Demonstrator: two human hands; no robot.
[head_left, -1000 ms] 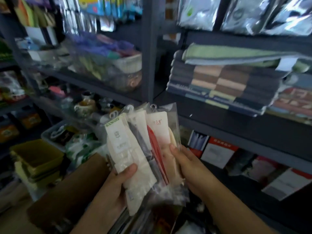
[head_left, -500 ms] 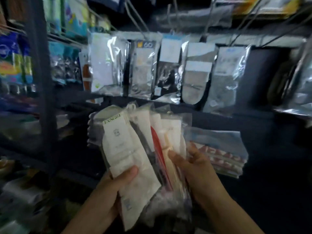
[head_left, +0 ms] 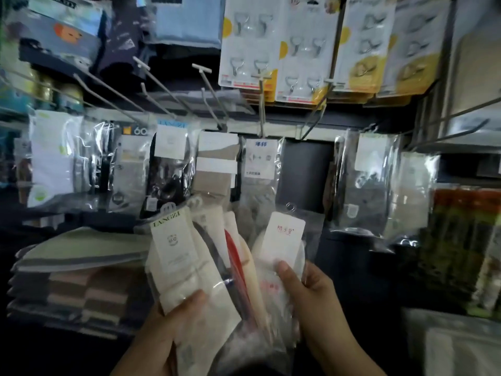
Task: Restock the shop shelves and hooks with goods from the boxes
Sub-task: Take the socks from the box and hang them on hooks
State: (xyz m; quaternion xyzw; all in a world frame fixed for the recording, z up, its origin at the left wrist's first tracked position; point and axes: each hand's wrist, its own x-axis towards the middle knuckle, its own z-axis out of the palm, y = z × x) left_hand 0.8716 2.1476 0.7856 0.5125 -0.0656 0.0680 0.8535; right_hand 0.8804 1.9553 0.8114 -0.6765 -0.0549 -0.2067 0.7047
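Observation:
My left hand (head_left: pixel 173 327) grips a fanned bundle of sock packets (head_left: pixel 189 267) in clear bags, the front one cream with a LANGZI card. My right hand (head_left: pixel 309 291) pinches a single sock packet (head_left: pixel 282 240) with a white card, drawn a little to the right of the bundle. Above them a row of sock packets (head_left: pixel 168 164) hangs from metal display hooks (head_left: pixel 261 104). One hook at about the centre right has a bare gap (head_left: pixel 306 169) below it.
Cards of adhesive wall hooks (head_left: pixel 301 47) hang on the upper row. Folded striped towels (head_left: pixel 73 280) lie stacked on the shelf at left. More bagged goods (head_left: pixel 461 240) stand at right. Long hook prongs stick out toward me.
The view has swung upward from the lower shelves to the hook rows. My right hand has pulled one packet out of the bundle toward the right.

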